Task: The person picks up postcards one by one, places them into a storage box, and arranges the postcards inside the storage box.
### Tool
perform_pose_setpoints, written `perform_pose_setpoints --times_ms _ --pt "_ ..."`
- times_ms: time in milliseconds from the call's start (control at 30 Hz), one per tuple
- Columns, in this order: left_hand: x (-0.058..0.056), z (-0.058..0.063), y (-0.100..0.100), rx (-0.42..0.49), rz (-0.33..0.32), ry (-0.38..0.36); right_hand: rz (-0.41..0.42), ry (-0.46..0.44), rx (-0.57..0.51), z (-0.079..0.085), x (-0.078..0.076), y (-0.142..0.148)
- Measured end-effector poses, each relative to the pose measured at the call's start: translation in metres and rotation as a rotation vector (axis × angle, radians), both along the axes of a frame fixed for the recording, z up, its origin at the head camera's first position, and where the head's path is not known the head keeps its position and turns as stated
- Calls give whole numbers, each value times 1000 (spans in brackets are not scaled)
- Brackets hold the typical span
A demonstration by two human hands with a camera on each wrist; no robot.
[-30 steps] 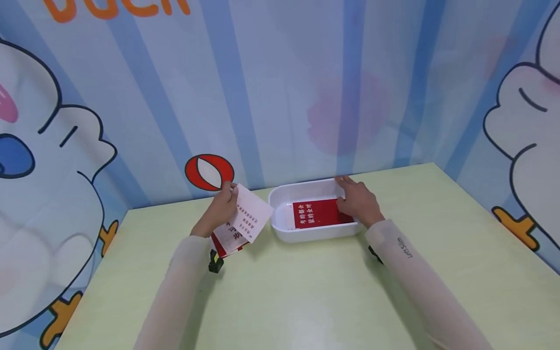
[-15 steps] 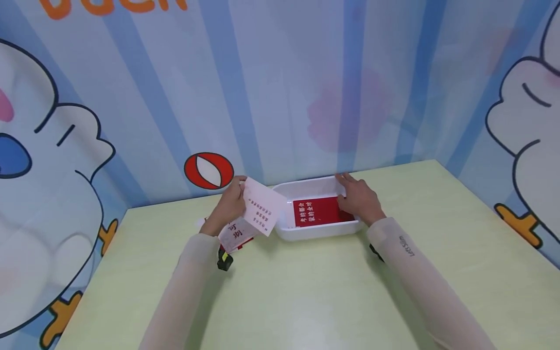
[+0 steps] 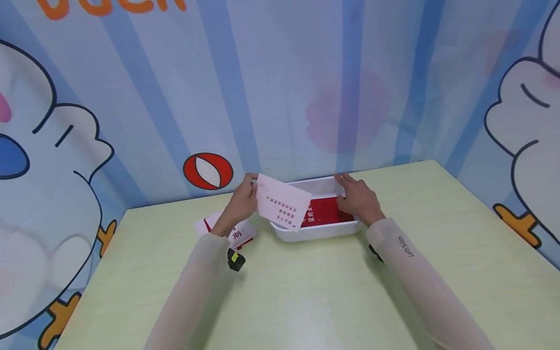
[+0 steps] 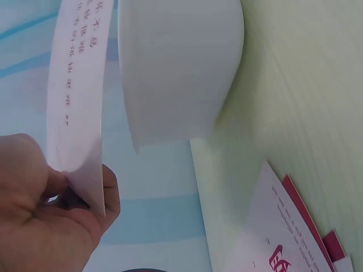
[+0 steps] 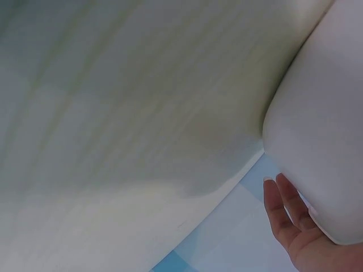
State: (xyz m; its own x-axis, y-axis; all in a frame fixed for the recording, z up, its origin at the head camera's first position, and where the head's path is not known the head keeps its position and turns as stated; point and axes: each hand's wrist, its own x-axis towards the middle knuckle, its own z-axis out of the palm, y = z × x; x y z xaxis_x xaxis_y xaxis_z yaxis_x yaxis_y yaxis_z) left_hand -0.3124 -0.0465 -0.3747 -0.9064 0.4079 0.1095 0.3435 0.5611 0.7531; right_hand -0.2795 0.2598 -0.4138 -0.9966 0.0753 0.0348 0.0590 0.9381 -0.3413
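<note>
In the head view my left hand (image 3: pixel 243 200) pinches a pale pink card (image 3: pixel 284 201) with printed writing at its left edge. The card overlaps the left part of a white plastic tray (image 3: pixel 317 234) and sits above its rim. Inside the tray lies a red card (image 3: pixel 328 211) with white characters, partly covered. My right hand (image 3: pixel 360 199) grips the tray's right end, thumb inside and fingers outside the wall. From the left wrist, thumb and fingers close on the pink card (image 4: pixel 79 107) beside the tray's outer wall (image 4: pixel 181 73).
More pink and red cards (image 3: pixel 242 233) lie in a loose pile on the table (image 3: pixel 306 291), partly behind the left wrist. A striped cartoon backdrop (image 3: pixel 284 97) rises right behind the tray.
My left hand has moved right, carrying the pink card from above the pile to over the tray's left side. The pile is more uncovered. The right hand has stayed at the tray's end.
</note>
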Motion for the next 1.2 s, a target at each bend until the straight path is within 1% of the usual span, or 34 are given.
perform_pose_setpoints --times_ms 167,400,500,633,800,967,1100,1200 --pt "0 -1 6 9 14 25 5 4 -7 -2 0 1" --pt "0 -6 17 34 41 -32 -4 -3 -3 -2 2 3" --pt "-1 -6 21 46 48 -30 -5 1 0 -1 1 3" --pt "0 -6 27 49 38 -13 -8 6 1 0 0 2" --pt "1 -11 34 28 36 -20 -3 -1 -5 -1 0 2" --pt "2 -12 44 11 41 -37 11 8 -3 -1 0 2" --pt "3 -13 53 -4 44 -33 12 8 -5 -1 0 3" --pt "5 -15 56 -18 38 -32 15 8 -8 0 0 2"
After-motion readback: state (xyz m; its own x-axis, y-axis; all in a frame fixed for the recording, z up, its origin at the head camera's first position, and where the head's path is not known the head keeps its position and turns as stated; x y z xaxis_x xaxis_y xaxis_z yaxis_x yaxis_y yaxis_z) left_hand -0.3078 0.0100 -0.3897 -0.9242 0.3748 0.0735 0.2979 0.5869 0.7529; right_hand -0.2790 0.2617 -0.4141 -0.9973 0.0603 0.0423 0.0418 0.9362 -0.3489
